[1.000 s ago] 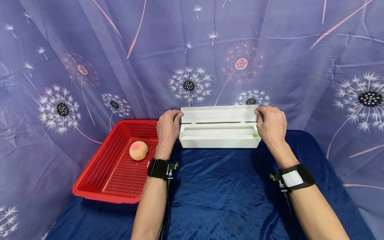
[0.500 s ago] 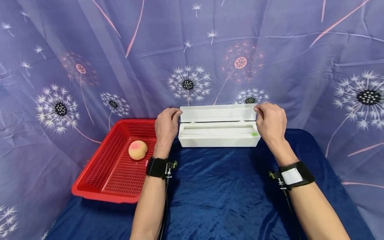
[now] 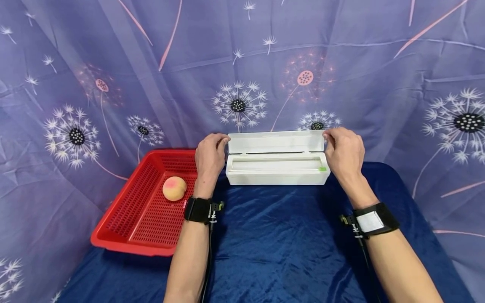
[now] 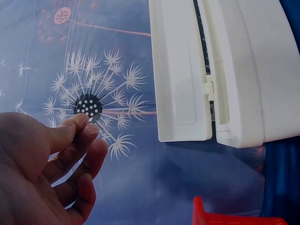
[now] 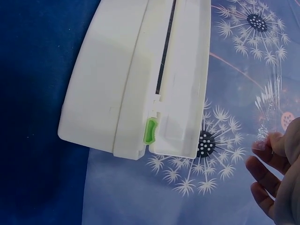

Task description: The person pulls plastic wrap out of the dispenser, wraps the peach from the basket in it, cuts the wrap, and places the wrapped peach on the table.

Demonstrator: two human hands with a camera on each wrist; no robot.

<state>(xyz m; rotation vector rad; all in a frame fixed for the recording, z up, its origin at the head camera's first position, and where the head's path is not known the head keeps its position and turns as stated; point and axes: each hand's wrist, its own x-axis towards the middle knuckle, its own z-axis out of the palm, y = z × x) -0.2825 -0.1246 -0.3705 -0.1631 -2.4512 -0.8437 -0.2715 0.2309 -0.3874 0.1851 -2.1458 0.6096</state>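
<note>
A long white cling film dispenser (image 3: 278, 179) sits at the back of the blue cloth with its lid (image 3: 276, 142) raised. On the right end of its slot is a green slider cutter (image 5: 150, 131). My left hand (image 3: 210, 164) is at the lid's left end, thumb and forefinger pinching the nearly invisible edge of clear cling film. By the lid's right end, my right hand (image 3: 345, 153) pinches the film too. Glints reveal the cling film (image 5: 263, 132) at the right fingertips in the right wrist view. In the left wrist view, the left fingertips (image 4: 80, 121) are apart from the lid.
A red plastic basket (image 3: 147, 248) stands to the left, partly behind my left forearm. Inside it lies a peach (image 3: 174, 188). Blue cloth (image 3: 276, 244) covers the table in front of the dispenser. A purple dandelion-print curtain (image 3: 189, 50) hangs close behind.
Both hands have risen slightly relative to the dispenser, their pinches kept. The dispenser, basket and peach stay in place.
</note>
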